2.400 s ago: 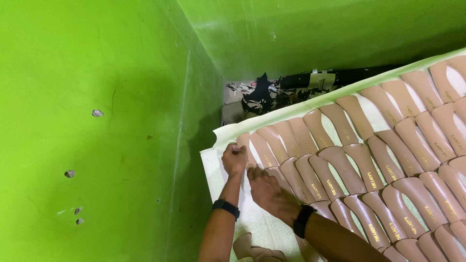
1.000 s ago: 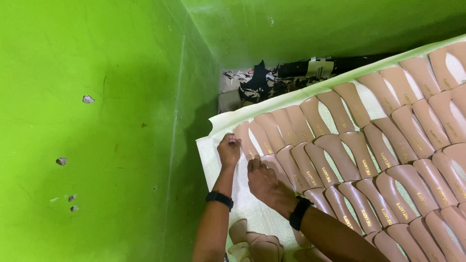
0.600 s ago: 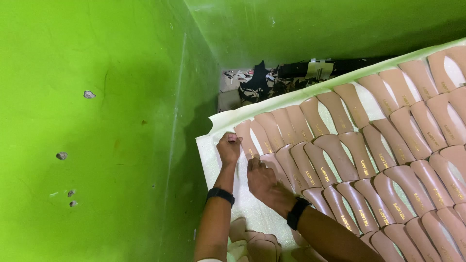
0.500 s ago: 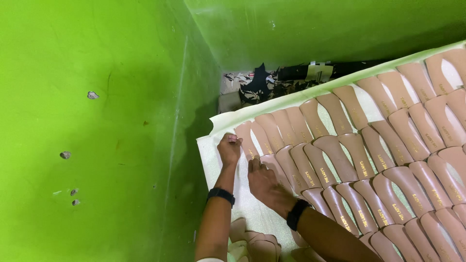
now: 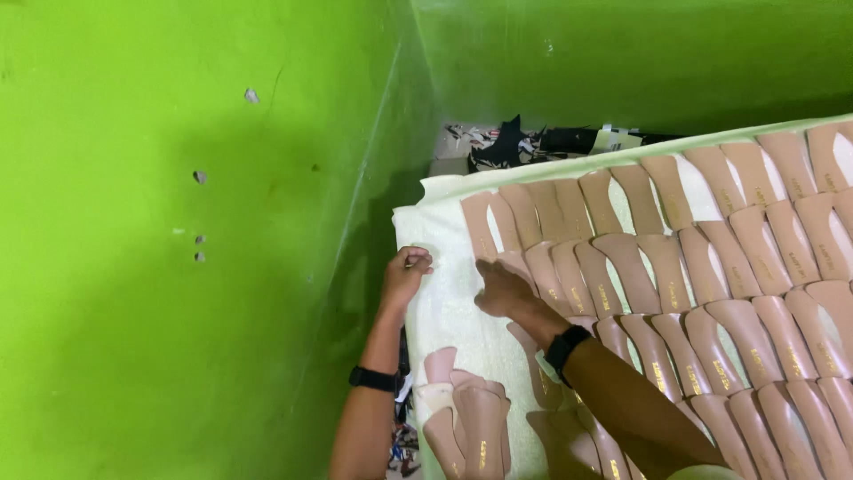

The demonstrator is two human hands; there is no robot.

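The left hand (image 5: pixel 406 271) was curled at the left edge of the pale sheet (image 5: pixel 449 307), its fingers bent closed on that edge; the right hand (image 5: pixel 503 289), at its 3 o'clock, was laid flat with fingers loosely spread on the tan shoe insoles (image 5: pixel 622 267), gripping nothing; a loose insole pile (image 5: pixel 466 413) lay at 6 o'clock.

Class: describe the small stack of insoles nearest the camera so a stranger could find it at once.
Start at the green wall and go right to the white sheet. The stack lies at its near end, below the left hand. Unlike the neat overlapping rows, it is a loose pile set apart.
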